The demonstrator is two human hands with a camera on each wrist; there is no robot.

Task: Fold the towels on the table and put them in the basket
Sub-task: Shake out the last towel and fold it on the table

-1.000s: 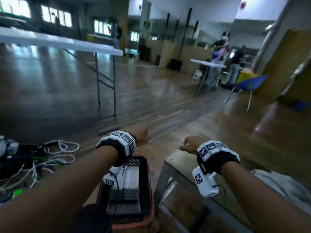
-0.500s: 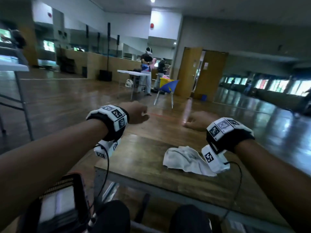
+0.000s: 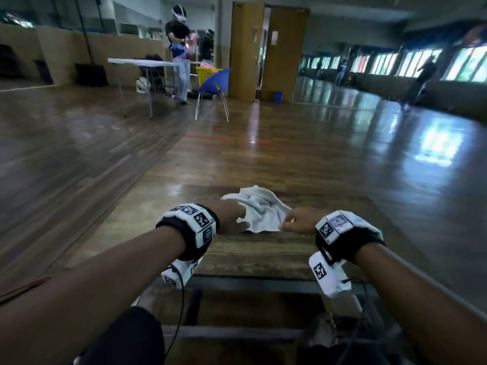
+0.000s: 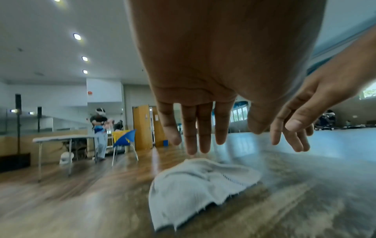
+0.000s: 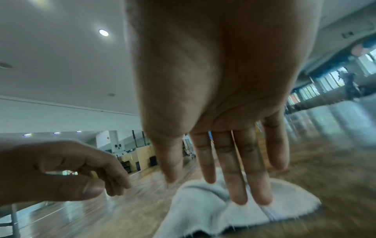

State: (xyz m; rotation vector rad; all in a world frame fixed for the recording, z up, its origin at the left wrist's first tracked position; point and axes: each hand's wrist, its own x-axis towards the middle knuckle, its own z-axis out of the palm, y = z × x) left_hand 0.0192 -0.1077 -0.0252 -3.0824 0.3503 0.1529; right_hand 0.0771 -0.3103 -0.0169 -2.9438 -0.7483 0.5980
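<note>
A crumpled white towel (image 3: 259, 209) lies on the small wooden table (image 3: 250, 255) straight ahead of me. My left hand (image 3: 233, 217) hovers at the towel's near left edge, and the left wrist view shows its fingers (image 4: 195, 128) straight and spread just above the cloth (image 4: 199, 185), holding nothing. My right hand (image 3: 296, 219) is at the towel's near right corner. Its fingers (image 5: 225, 164) reach out flat over the towel (image 5: 223, 209) in the right wrist view, with no grip visible. The basket is out of sight.
The table's near edge (image 3: 253, 276) and metal frame are just below my wrists. Far back on the wooden floor stand a white folding table (image 3: 142, 63), a person (image 3: 180, 56), a blue chair (image 3: 213, 80) and a yellow crate (image 3: 207, 72).
My view swung right, from the basket on the floor to the table. Both hands dropped from raised fists to the towel's near edge, and their fingers uncurled.
</note>
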